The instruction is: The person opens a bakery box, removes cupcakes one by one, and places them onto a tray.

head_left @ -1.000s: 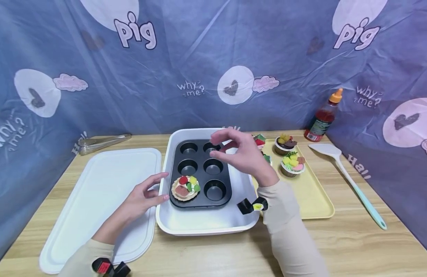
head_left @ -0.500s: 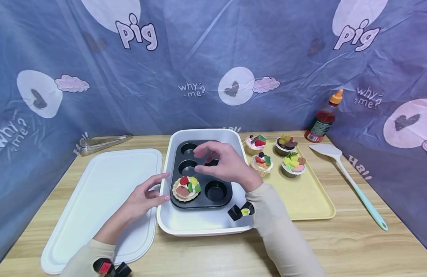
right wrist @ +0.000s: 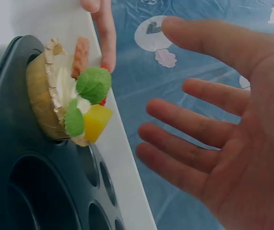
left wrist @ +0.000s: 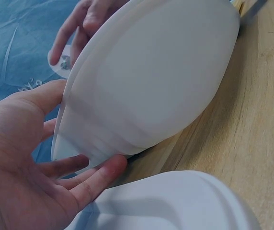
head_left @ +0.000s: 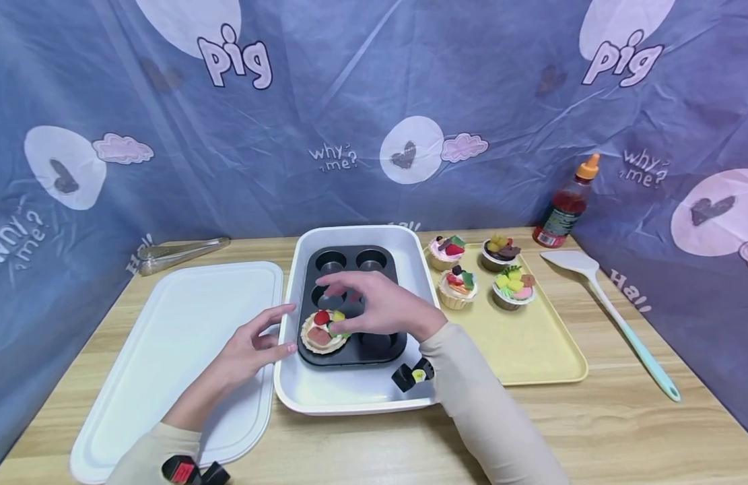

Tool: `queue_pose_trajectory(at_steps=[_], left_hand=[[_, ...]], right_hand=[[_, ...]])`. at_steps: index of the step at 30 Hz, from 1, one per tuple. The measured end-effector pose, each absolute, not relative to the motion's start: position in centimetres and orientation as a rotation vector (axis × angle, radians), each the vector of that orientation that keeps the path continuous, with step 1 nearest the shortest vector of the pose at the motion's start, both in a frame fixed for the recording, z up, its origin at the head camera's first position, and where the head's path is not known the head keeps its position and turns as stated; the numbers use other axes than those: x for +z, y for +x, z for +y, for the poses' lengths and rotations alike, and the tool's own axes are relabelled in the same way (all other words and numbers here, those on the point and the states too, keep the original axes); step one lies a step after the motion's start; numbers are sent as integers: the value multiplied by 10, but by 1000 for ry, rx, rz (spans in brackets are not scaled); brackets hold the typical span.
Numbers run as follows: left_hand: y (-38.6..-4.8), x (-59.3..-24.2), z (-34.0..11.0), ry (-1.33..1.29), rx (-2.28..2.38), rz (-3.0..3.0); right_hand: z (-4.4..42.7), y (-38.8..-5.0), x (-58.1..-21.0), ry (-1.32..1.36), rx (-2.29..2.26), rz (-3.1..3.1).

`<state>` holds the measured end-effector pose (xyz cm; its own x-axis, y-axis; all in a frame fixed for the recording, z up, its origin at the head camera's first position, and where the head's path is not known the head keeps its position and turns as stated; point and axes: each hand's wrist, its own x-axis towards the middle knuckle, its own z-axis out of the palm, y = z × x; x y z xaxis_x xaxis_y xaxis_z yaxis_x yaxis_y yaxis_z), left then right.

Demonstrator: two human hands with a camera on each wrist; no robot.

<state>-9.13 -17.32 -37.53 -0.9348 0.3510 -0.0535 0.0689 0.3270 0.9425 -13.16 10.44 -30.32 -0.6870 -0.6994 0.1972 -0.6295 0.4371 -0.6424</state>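
Observation:
My left hand rests its fingertips against the left side of a white tray, its fingers spread. In the left wrist view, its fingers touch the tray's outer wall. Inside the tray lies a black muffin pan. One cup of the pan, at near left, holds a fruit-topped tart cupcake with cream, a red berry and yellow and green pieces. Over the pan hovers my right hand, thumb and fingers apart and holding nothing. In the right wrist view, a gap separates its fingers from the cupcake.
To the right, a yellow tray bears several cupcakes. Beyond it lie a spatula and an orange-capped sauce bottle. On the left are a white lid-like board and metal tongs.
My right hand has moved left and nearer to me, from above the pan's far right cup to beside the cupcake. My left hand stays at the tray's side.

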Motion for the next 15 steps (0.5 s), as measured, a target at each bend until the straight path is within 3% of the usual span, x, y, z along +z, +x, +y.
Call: queue_pose_trajectory(at_steps=[15], left_hand=[[-90,-375,-172,399,1654,2364]], right_hand=[[99,-130,-318,-1135,-929,2544]])
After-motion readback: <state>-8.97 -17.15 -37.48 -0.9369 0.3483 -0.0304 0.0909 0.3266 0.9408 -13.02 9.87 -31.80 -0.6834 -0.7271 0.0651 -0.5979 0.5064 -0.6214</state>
